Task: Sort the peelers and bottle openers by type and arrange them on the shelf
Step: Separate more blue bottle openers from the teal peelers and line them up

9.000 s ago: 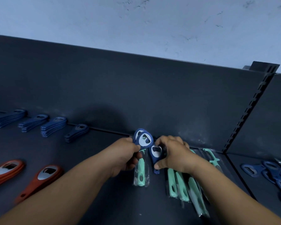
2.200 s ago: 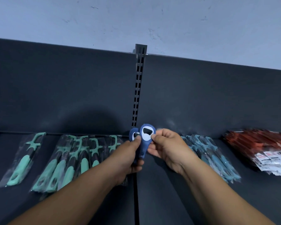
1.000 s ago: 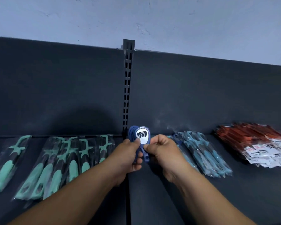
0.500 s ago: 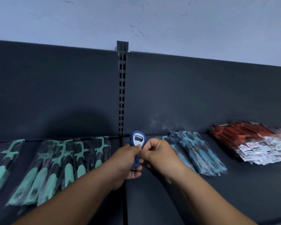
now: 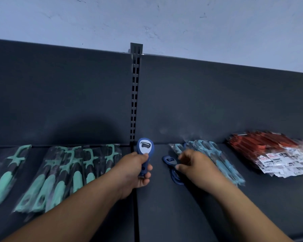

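Observation:
My left hand [image 5: 135, 173] grips the handle of a dark blue bottle opener [image 5: 145, 148], its metal-faced head upright above my thumb. A little to the right, a small stack of blue bottle openers [image 5: 171, 167] lies flat on the dark shelf [image 5: 164, 212]. My right hand [image 5: 194, 165] pinches that stack at its head with thumb and curled fingers. Mint green peelers in clear bags [image 5: 59, 173] lie in a row on the left. A pile of teal blue bagged peelers [image 5: 215, 158] lies just behind my right hand.
A heap of red bagged items with white labels [image 5: 276, 154] sits at the far right. A slotted upright post [image 5: 135, 95] divides the dark back panel. A seam runs down the shelf under my left hand.
Both hands held the blue openers together in front of the post. Now my right hand has moved right with several of them and set them down on the shelf; my left keeps one.

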The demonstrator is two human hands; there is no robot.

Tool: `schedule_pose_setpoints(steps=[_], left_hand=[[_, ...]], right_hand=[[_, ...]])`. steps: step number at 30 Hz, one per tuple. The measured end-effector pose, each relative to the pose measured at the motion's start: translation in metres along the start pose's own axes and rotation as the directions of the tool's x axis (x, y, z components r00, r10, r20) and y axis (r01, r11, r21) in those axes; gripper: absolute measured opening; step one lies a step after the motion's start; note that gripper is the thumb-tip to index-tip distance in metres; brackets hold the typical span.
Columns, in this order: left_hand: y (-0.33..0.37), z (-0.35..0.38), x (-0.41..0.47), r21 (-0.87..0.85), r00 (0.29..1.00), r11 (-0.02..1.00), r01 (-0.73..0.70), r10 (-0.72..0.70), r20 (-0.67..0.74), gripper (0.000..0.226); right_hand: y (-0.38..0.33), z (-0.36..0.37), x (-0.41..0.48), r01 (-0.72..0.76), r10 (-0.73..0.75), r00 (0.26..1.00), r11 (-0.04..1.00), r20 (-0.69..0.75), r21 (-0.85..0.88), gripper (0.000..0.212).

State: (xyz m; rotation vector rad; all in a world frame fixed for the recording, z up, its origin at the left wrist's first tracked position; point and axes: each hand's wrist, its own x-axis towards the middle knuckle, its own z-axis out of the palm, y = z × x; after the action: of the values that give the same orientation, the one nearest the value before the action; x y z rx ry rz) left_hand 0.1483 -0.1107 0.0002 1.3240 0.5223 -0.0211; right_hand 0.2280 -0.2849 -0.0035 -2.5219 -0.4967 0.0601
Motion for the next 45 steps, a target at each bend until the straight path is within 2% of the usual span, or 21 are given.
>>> schedule_pose_setpoints(steps=[2,4,8,12,21,23,24,25,26,27,28,29,30,31,33,38,45], left_hand=[[0.000,0.000,-0.001,0.003,1.000,1.000,-0.002,0.002,0.004,0.016],[0.000,0.000,-0.002,0.008,1.000,1.000,-0.003,0.003,0.008,0.016],[0.000,-0.001,-0.005,0.010,1.000,1.000,-0.002,0.002,0.009,0.015],[0.000,-0.004,-0.007,0.011,1.000,1.000,-0.007,0.007,0.012,0.015],[0.002,-0.015,-0.012,-0.006,0.999,0.999,-0.032,0.032,-0.003,0.013],[0.003,-0.018,-0.012,-0.009,0.999,0.999,-0.037,0.037,-0.010,0.013],[0.003,-0.019,-0.013,-0.014,0.999,0.999,-0.036,0.036,-0.014,0.013],[0.004,-0.021,-0.012,-0.022,0.999,0.999,-0.034,0.034,-0.018,0.013],[0.004,-0.022,-0.012,-0.032,0.999,0.999,-0.032,0.031,-0.020,0.013],[0.005,-0.024,-0.012,-0.042,0.999,0.999,-0.030,0.029,-0.023,0.013],[0.005,-0.025,-0.012,-0.052,0.999,0.998,-0.029,0.028,-0.025,0.013],[0.006,-0.025,-0.013,-0.059,0.999,0.998,-0.029,0.028,-0.027,0.013],[0.007,-0.025,-0.014,-0.066,0.999,0.997,-0.031,0.029,-0.029,0.014],[0.008,-0.025,-0.014,-0.071,0.999,0.997,-0.036,0.034,-0.030,0.015],[0.009,-0.026,-0.017,-0.069,0.998,0.996,-0.053,0.051,-0.039,0.019],[0.012,-0.039,-0.026,-0.048,0.995,0.996,-0.080,0.077,-0.062,0.026],[0.014,-0.075,-0.033,0.036,0.993,0.995,-0.096,0.098,-0.063,0.021]], right_hand=[[-0.005,0.004,-0.004,0.010,-0.004,0.999,0.988,0.038,-0.152,0.035],[-0.008,0.008,-0.005,0.025,-0.017,0.999,0.974,0.038,-0.225,0.040],[-0.015,0.011,-0.005,0.008,-0.006,1.000,0.970,0.012,-0.241,0.027],[-0.021,0.017,-0.006,0.035,-0.049,0.998,0.942,-0.035,-0.333,0.015],[-0.037,0.016,-0.005,0.011,-0.041,0.996,0.938,-0.080,-0.346,0.010],[-0.040,0.015,-0.005,0.012,-0.047,0.991,0.962,-0.121,-0.274,0.008],[-0.041,0.015,-0.004,0.016,-0.049,0.986,0.979,-0.159,-0.201,0.014],[-0.044,0.014,-0.002,0.025,-0.038,0.983,0.997,-0.178,-0.079,0.022],[-0.048,0.013,-0.002,0.029,-0.010,0.988,0.992,-0.155,0.126,0.031],[-0.055,0.011,-0.003,0.015,0.017,0.997,0.926,-0.080,0.378,0.039],[-0.062,0.011,-0.005,-0.016,0.010,1.000,0.792,0.013,0.611,0.047],[-0.068,0.010,-0.006,-0.047,-0.024,0.996,0.656,0.083,0.753,0.054],[-0.074,0.012,-0.007,-0.066,-0.064,0.990,0.583,0.127,0.810,0.061],[-0.079,0.014,-0.007,-0.073,-0.099,0.983,0.576,0.158,0.814,0.064],[-0.090,0.021,-0.009,-0.042,-0.141,0.975,0.645,0.173,0.763,0.065],[-0.109,0.031,-0.008,0.145,-0.243,0.966,0.795,0.089,0.589,0.064],[-0.138,0.050,-0.006,0.141,-0.313,0.924,0.812,0.220,0.566,0.048]])
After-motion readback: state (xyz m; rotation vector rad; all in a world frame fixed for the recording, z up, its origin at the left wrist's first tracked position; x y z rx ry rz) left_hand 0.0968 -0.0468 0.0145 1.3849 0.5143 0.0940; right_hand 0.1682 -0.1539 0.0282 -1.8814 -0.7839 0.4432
